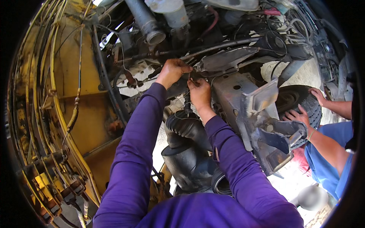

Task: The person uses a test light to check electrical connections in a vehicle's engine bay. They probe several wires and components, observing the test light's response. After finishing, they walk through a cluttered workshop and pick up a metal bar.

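Yellow-painted steel panelling (81, 81) flanks a worker in purple sleeves. One thin, dark, wire-like piece (189, 76), too small to identify, sits between the hands, just below the left hand (173, 73) and at the fingertips of the right hand (200, 94), which pinches it; the left's fingers curl inward, their hold unclear. It looks light and flexible, probably best pinched near its end. Below bends a black corrugated hose (184, 124); at right, a co-worker's hands (298, 116) touch a black rubber tyre (315, 111).

From here I see yellow pipes (54, 95) along a yellow panel (89, 117) and a blue-clad person (323, 165) touching a black tire (305, 99).
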Tool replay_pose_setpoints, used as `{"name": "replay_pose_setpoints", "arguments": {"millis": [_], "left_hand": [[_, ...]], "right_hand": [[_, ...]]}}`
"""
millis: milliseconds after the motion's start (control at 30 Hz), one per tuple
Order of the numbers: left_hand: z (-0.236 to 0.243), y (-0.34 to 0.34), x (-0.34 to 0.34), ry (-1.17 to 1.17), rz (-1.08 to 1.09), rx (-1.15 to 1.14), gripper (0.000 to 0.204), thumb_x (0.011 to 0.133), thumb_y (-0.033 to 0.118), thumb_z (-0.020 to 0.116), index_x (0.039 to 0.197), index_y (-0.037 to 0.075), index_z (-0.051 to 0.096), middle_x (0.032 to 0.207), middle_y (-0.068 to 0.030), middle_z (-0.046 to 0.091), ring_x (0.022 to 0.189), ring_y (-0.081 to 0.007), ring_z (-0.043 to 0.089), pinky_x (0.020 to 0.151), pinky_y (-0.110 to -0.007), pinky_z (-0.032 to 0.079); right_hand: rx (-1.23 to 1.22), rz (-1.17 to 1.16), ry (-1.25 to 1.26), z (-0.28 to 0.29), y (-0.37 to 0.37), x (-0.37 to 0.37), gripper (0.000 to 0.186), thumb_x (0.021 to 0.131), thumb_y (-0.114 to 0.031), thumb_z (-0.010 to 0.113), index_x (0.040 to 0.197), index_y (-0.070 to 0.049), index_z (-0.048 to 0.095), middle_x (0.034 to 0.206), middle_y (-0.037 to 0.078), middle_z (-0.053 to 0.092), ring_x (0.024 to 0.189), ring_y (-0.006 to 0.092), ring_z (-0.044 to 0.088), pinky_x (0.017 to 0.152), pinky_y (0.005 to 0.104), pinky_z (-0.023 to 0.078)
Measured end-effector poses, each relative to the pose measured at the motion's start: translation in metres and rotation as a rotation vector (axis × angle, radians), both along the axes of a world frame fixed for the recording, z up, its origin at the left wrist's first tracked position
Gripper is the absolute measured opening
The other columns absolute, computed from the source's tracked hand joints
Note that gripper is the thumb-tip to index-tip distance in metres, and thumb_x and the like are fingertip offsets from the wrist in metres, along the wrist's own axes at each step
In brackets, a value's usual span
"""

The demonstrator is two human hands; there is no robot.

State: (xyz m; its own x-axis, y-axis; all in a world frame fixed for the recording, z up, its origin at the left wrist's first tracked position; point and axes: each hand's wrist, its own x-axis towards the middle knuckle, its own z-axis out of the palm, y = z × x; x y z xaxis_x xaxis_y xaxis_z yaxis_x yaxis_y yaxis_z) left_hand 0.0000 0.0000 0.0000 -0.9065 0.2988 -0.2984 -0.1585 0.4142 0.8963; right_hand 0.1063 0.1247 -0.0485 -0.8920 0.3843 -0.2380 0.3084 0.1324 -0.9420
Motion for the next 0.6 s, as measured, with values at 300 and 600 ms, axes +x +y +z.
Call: {"name": "replay_pose_setpoints", "arguments": {"millis": [300,600], "left_hand": [[0.0,-0.006,0.002,-0.07,0.039,0.065,0.032,0.083,0.027,0.082,0.08,-0.003,0.073,0.072,-0.0069,0.066,0.072,-0.0136,0.054,0.068,-0.033,0.047],[-0.008,-0.038,0.002,0.372,-0.27,-0.043,0.032,0.088,0.002,0.059,0.118,0.004,0.07,0.11,-0.0108,0.075,0.102,-0.0276,0.07,0.094,-0.035,0.053]], "right_hand": [[-0.071,0.046,0.049,0.014,-0.004,0.004,0.031,0.091,-0.022,0.074,0.1,0.007,0.074,0.087,0.017,0.076,0.078,0.0189,0.068,0.076,0.0332,0.051],[0.088,0.111,-0.065,0.025,0.0,0.0,0.027,0.089,-0.021,0.07,0.086,0.005,0.07,0.078,0.025,0.07,0.073,0.0355,0.068,0.07,0.0417,0.05]]}}
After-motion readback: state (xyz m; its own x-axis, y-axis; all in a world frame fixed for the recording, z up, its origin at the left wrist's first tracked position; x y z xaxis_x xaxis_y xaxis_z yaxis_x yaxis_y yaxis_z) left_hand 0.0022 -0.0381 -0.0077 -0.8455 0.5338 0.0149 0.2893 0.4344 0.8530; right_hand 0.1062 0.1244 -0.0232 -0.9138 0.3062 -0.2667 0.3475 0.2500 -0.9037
